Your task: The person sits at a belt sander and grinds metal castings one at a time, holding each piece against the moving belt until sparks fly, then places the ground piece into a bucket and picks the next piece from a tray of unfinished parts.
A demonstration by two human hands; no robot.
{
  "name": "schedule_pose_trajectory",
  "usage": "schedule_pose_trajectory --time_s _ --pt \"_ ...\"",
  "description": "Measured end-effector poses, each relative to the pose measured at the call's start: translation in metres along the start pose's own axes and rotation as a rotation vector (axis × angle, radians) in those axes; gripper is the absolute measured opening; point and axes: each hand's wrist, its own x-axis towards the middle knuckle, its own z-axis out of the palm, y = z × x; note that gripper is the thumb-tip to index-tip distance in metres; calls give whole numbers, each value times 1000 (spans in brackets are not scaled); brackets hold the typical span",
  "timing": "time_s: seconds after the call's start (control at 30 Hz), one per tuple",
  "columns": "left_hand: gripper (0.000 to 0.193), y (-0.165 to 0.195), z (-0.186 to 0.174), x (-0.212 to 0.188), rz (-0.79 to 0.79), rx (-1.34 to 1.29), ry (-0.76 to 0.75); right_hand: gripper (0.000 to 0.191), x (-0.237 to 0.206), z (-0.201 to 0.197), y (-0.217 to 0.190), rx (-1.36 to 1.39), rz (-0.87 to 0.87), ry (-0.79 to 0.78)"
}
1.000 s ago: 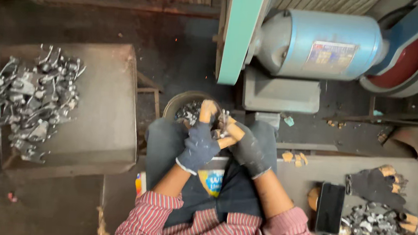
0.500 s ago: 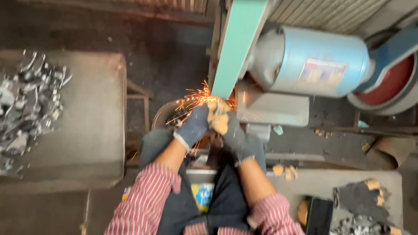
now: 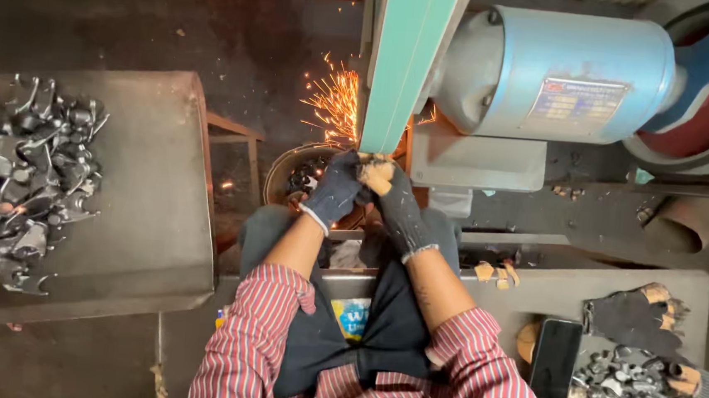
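Both gloved hands, left hand (image 3: 336,191), right hand (image 3: 390,191), at green belt (image 3: 406,61); white rectangular label (image 3: 576,101) on blue motor (image 3: 559,72).

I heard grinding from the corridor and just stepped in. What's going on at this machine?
A person in a striped shirt is pressing a small workpiece, hidden between both gloved hands, against the green sanding belt. The left hand and right hand meet at the belt's lower end, and sparks fly off to the left. A pile of metal parts lies on the metal table to the left. A spare glove, a phone and more parts sit on the right.
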Motion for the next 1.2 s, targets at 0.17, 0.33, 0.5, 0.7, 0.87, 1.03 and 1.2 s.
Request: schedule_pose_trajectory --time_s 0.17,0.33,0.5,0.7,0.87,1.03,1.2 --pt "43 49 10 -25 -422 -468 -38 51 -26 -28 -49 243 -61 -43" --pt "72 105 29 -52 -133 -60 -273 34 -41 -46 -92 -380 -361 -99" --pt "49 92 13 -41 -200 602 42 28 -13 -13 -81 276 325 151" --pt "37 39 4 -27 -104 544 398 29 17 10 -60 389 459 129" --pt "38 38 29 -8 -62 572 410 30 12 -9 -75 433 608 240" --pt "42 57 26 -19 70 493 58 30 -12 -22 -68 670 428 395" --pt "41 52 34 -14 -411 -74 130 37 13 -21 -41 888 448 359"
